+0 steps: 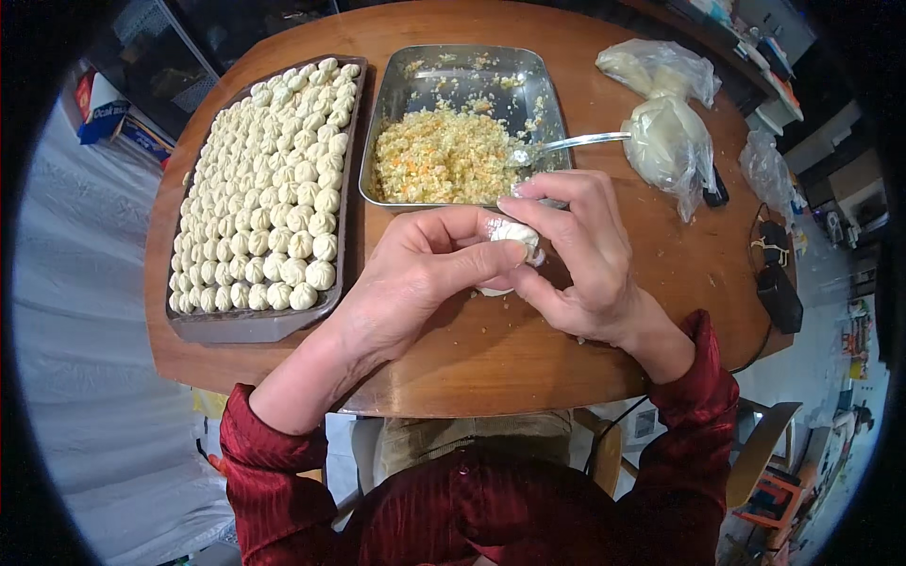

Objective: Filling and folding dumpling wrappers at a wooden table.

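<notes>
My left hand (439, 262) holds a small piece of white filled dough (517, 237) between thumb and fingers, just in front of the steel pan. Around its right side curves my right hand (584, 255), index finger and thumb spread apart, the thumb close against the dough. Whether the right fingers grip it is hidden. Below the hands shows the edge of another white dough piece (494, 291). The rectangular steel pan (467, 55) contains a crumbly pale filling with orange bits (439, 159). A metal spoon (584, 141) rests in it, handle over the right rim.
Rows of pleated dumplings (279, 240) cover a dark tray (347, 240) at the left. Plastic bags with pale dough (669, 134) lie back right, beside another clear bag (766, 166). A black power adapter (778, 297) with a cable sits at the wooden table's (566, 382) right edge.
</notes>
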Demonstrator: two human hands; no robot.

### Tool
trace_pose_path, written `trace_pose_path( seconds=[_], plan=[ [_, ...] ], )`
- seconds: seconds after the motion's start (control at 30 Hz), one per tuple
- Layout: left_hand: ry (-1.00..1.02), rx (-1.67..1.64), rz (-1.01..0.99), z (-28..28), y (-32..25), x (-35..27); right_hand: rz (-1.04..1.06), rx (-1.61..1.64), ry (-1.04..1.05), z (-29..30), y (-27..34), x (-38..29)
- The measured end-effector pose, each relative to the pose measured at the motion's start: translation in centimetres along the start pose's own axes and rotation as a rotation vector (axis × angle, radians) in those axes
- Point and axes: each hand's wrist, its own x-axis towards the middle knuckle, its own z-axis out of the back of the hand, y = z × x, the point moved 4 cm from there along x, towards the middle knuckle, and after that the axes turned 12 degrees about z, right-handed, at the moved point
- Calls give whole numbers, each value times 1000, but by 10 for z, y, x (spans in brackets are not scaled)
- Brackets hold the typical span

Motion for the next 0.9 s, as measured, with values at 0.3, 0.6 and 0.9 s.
trace_pose_path(
  seconds=[0.3, 0.6, 0.9],
  plan=[
    [12, -6, 30, -7, 4, -2, 77, -39, -13, -2, -2, -8],
    [-45, 130, 3, -7, 3, -6, 72, -33, -17, -6, 3, -7],
    [-3, 221, 20, -12, 3, -6, 102, -98, -82, -6, -6, -12]
  ],
)
